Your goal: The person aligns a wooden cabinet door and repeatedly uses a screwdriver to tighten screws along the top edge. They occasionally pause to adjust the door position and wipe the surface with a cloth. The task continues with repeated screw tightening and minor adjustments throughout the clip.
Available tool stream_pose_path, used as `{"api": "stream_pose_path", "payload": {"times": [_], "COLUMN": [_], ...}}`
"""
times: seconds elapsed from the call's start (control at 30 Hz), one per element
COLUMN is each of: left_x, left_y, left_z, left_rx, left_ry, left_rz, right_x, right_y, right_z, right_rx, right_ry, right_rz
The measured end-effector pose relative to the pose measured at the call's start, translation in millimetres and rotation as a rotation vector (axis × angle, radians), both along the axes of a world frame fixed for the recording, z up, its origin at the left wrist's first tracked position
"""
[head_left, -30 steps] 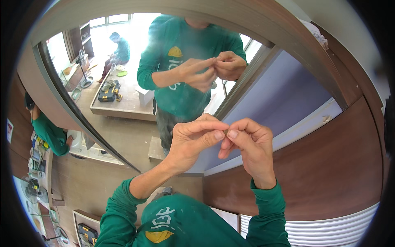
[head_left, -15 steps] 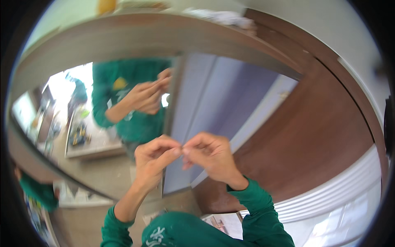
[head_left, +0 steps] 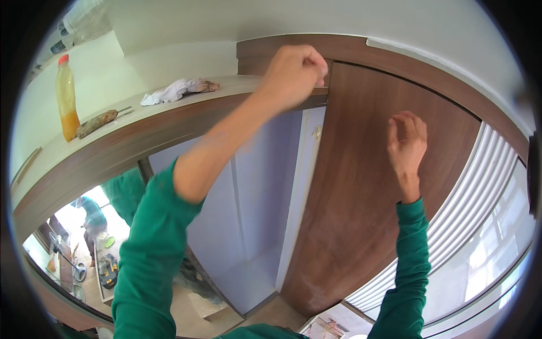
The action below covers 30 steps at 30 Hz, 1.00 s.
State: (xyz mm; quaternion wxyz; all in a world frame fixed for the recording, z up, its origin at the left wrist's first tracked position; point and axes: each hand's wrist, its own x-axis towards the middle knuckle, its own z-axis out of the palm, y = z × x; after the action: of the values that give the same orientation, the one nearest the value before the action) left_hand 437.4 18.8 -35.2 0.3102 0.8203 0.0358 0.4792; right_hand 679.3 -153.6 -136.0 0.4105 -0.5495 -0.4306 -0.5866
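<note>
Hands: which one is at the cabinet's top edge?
The left hand, fisted at the top edge of the cabinet. The right hand is lower, fingers loosely curled in front of the brown door.

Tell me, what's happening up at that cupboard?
A person in green sleeves reaches up to a wooden cabinet. The left hand is closed at the top edge of the brown cabinet door, which stands open. The right hand is held loosely open in front of the door's face. On top of the cabinet lie a crumpled cloth, a bottle of orange liquid and a tool.
</note>
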Motion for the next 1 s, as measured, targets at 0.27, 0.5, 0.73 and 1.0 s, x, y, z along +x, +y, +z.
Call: {"api": "stream_pose_path", "payload": {"times": [0.27,0.5,0.73,1.0], "left_x": [121.9,173.9,191.4,191.1], "left_y": [102.3,172.1,200.4,196.6], "left_z": [60.2,47.8,40.8,41.1], "left_rx": [-0.569,-0.833,-0.814,-0.796], "left_ry": [0.236,0.225,0.152,0.121], "left_rz": [0.218,0.066,0.061,0.067], "right_x": [63.0,61.4,64.6,63.8], "right_y": [-8.6,-7.0,-6.3,-5.4], "right_z": [-39.0,-40.0,-42.3,-42.5], "right_rx": [-0.073,-0.059,-0.045,-0.017], "right_ry": [-0.164,-0.135,-0.142,-0.135], "right_rz": [-0.325,-0.3,-0.262,-0.257]}}
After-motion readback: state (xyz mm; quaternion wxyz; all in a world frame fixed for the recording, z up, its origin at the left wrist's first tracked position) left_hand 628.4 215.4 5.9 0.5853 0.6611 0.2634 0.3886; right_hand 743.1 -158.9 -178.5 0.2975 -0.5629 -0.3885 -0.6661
